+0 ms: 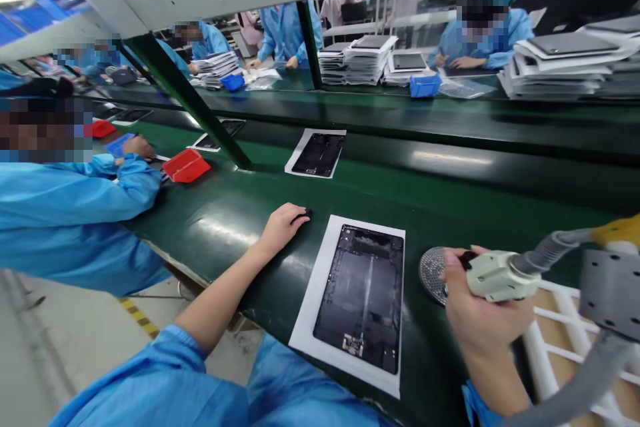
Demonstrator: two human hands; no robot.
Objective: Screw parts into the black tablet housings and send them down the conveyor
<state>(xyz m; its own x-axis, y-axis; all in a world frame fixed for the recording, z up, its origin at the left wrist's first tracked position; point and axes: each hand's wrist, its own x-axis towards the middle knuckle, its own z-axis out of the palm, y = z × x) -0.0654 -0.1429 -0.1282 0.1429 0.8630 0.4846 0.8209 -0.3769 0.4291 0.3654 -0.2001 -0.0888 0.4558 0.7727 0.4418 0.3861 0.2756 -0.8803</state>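
At far left, a co-worker's blue sleeve (75, 214) reaches along the green counter (210, 230), with that person's hand (137, 146) on a flat blue item (119, 144) and a red tray (187, 165) just beside it.

The person's own left hand (283, 228) rests on the counter, fingers together, with a small black piece (303, 215) at the fingertips; whether it is pinched is too small to tell. Just to the right, a dark tablet back housing (360, 297) lies flat on a white paper sheet (306, 324) — neither hand touches it. A second dark housing (318, 154) lies on its own sheet farther along.

The right hand (483, 304) is clamped around a pale handheld tool (495, 276) with a corrugated hose (550, 250), and a round perforated metal disc (433, 274) sits against the hand's left side. A white rack (555, 340) shows at lower right.

Beyond the far counter, people in blue work among stacks of dark panels (367, 60) and blue bins (425, 85).
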